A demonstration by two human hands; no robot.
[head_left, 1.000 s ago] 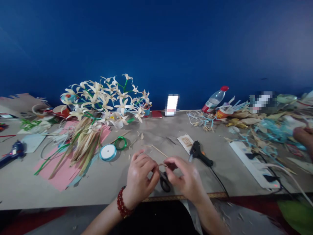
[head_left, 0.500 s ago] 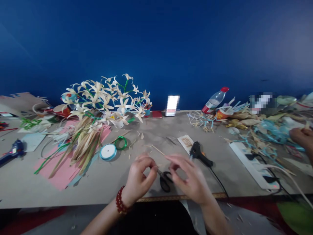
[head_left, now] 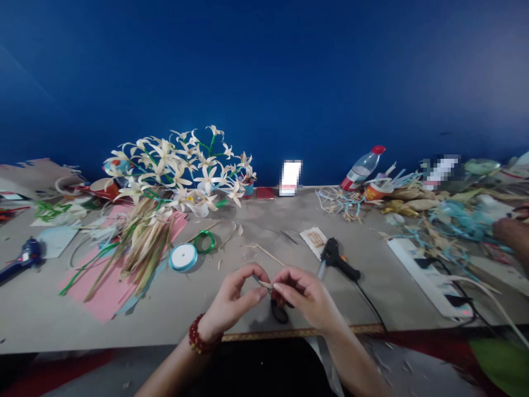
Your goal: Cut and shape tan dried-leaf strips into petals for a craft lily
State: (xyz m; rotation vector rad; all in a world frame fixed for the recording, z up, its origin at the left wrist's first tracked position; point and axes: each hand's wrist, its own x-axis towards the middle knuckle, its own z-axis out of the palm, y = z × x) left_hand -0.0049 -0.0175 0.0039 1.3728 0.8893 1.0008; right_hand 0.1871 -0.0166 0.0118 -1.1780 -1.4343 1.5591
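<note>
A small pale strip [head_left: 265, 284], apparently husk or straw, is stretched between my two hands above the table. My left hand [head_left: 238, 296] is closed on its left end, thumb and forefinger pinched. The fingertips of my right hand [head_left: 309, 298] pinch the other end. Black-handled scissors [head_left: 280, 313] lie just beneath the hands, partly covered by my right fingers. Beyond the hands rests a thin straw-coloured stick [head_left: 270, 255]. A black glue gun [head_left: 341, 262] lies to the right of my right hand.
At left are a blue-white ribbon spool [head_left: 183, 257], dried husk strips [head_left: 142, 248] on pink paper [head_left: 99, 292], and white husk flowers [head_left: 182, 165]. A power strip [head_left: 430, 278] with cables lies right. Another person's hand [head_left: 512, 234] is at far right. A bottle [head_left: 363, 168] leans behind.
My hands have come together, and the pale strip now shows between their fingertips. My right hand has shifted left over the scissors. The other person's hand has moved slightly.
</note>
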